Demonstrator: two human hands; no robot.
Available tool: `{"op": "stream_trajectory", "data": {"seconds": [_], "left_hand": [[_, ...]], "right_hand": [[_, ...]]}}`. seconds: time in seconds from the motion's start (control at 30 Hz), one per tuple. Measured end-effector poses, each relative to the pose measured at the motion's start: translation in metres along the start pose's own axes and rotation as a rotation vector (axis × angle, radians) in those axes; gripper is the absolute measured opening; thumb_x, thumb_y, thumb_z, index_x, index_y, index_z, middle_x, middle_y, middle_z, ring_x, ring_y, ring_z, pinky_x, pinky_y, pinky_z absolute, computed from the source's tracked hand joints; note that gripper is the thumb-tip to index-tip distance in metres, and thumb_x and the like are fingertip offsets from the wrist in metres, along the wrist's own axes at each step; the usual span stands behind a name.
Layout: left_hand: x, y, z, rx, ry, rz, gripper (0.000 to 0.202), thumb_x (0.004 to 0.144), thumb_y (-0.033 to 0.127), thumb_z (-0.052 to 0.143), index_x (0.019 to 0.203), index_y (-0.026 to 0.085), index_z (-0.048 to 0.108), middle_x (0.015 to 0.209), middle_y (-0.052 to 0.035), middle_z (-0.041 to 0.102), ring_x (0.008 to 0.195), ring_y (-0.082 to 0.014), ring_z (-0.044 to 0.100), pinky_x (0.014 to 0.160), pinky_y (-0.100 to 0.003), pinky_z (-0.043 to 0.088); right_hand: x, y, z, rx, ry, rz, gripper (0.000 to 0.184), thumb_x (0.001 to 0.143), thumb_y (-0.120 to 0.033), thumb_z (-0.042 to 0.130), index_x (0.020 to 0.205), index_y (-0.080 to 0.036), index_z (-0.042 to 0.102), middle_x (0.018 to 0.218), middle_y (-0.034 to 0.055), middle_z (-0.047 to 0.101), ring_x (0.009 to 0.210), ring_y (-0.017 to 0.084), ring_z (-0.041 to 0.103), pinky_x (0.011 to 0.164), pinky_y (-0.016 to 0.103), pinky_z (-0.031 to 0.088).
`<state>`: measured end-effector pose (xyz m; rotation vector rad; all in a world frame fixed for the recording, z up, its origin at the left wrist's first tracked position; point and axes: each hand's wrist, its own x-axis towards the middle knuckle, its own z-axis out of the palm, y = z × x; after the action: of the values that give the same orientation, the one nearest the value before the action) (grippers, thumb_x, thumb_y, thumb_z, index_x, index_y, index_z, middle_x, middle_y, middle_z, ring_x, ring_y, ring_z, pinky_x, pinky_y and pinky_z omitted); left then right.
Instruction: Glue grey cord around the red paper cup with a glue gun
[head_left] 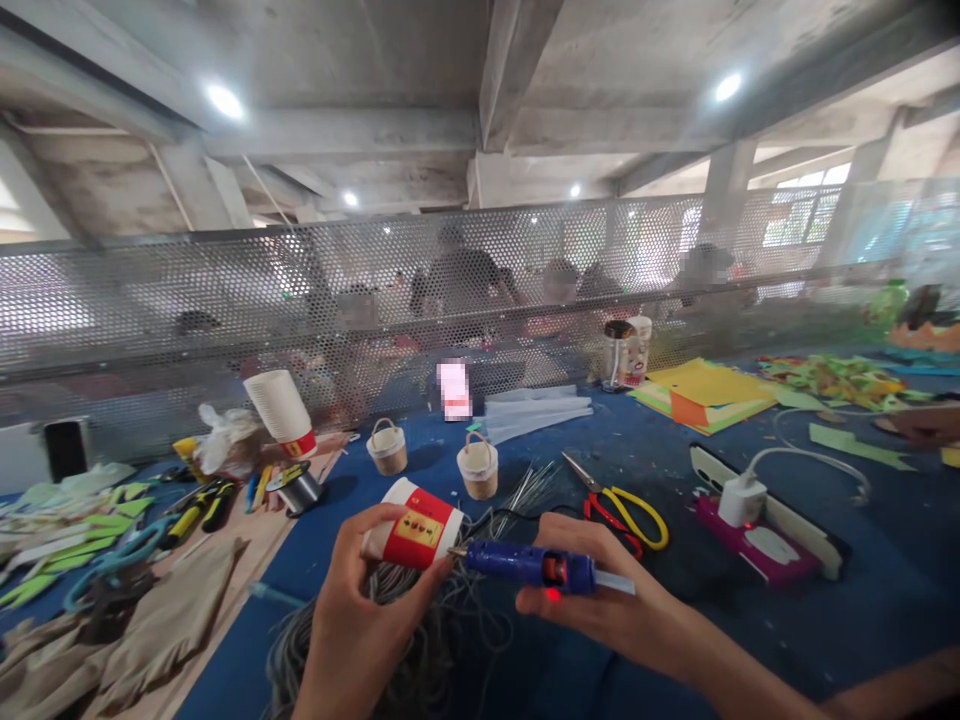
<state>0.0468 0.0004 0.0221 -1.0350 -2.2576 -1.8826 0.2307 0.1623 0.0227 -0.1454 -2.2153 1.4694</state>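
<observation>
My left hand grips a red and white paper cup lying on its side above a heap of grey string. My right hand is closed around a blue glue gun. The gun's nozzle touches the cup's side near its lower edge. A clear glue stick juts out of the gun's rear toward the right.
Two small woven baskets stand beyond the cup. Yellow and red scissors lie to the right, near a power strip with a white charger. A stack of paper cups, coloured paper and a mesh screen with people behind.
</observation>
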Motion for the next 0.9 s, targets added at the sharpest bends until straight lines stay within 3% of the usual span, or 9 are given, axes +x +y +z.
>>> {"op": "stream_trajectory", "data": {"seconds": [0.17,0.9], "left_hand": [[-0.0008,0.0023,0.0007,0.03,0.034,0.018,0.057,0.062,0.047,0.084,0.108,0.025,0.057,0.095,-0.0017,0.071,0.077,-0.0237,0.072,0.075,-0.037,0.057],[0.0009,-0.0061,-0.0011,0.058,0.016,0.055,0.056,0.064,0.044,0.083,0.11,0.027,0.056,0.103,-0.0035,0.07,0.084,-0.025,0.072,0.082,-0.041,0.057]], "right_hand": [[0.001,-0.0003,-0.0004,0.035,-0.012,0.009,0.029,0.083,-0.039,0.077,0.074,-0.019,0.058,0.085,-0.0026,0.049,0.073,0.011,0.049,0.06,0.02,0.039],[0.0028,-0.0003,-0.0012,-0.03,0.007,0.027,0.034,0.085,-0.041,0.075,0.07,-0.018,0.054,0.082,-0.0034,0.048,0.07,0.011,0.046,0.06,0.023,0.033]]}}
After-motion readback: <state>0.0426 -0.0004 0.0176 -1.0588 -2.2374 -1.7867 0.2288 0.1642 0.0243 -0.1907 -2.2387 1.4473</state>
